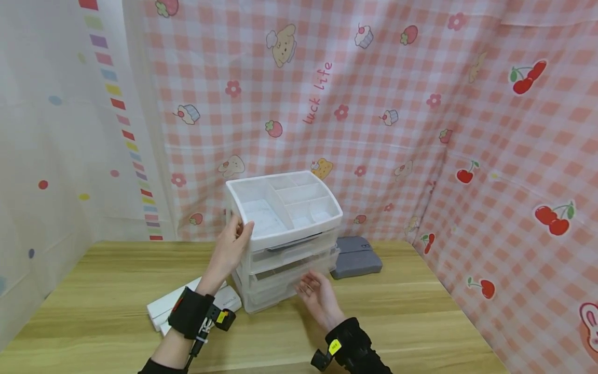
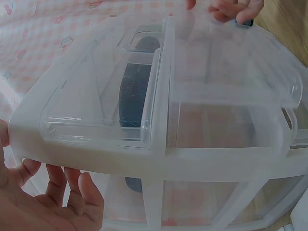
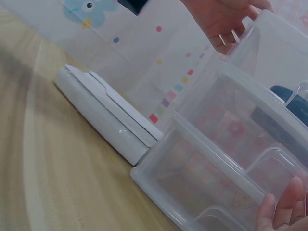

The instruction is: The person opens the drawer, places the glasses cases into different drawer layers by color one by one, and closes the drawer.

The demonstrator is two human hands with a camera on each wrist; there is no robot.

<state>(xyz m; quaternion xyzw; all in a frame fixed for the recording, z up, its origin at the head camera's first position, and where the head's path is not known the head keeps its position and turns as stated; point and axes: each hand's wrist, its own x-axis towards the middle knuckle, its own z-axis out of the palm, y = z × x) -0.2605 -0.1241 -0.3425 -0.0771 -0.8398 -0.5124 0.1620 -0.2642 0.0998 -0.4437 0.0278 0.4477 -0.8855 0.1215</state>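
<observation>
Left hand (image 1: 232,243) grips a plastic drawer organizer (image 1: 285,239) (likely light, stiff, slick) on a wood-grain table (image 1: 416,317); right hand (image 1: 320,298), fingers loosely bent, is at its front. Its sides seem the surest hold.

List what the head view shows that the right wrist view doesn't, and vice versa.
Head only: pink "luck life" lettering, cherry-print curtain, right-wrist camera.
Right wrist only: blue cartoon figure.
Both: clear-drawered organizer, the left grip holding its corner; the right grip close to the drawer fronts; white box beside the organizer.
</observation>
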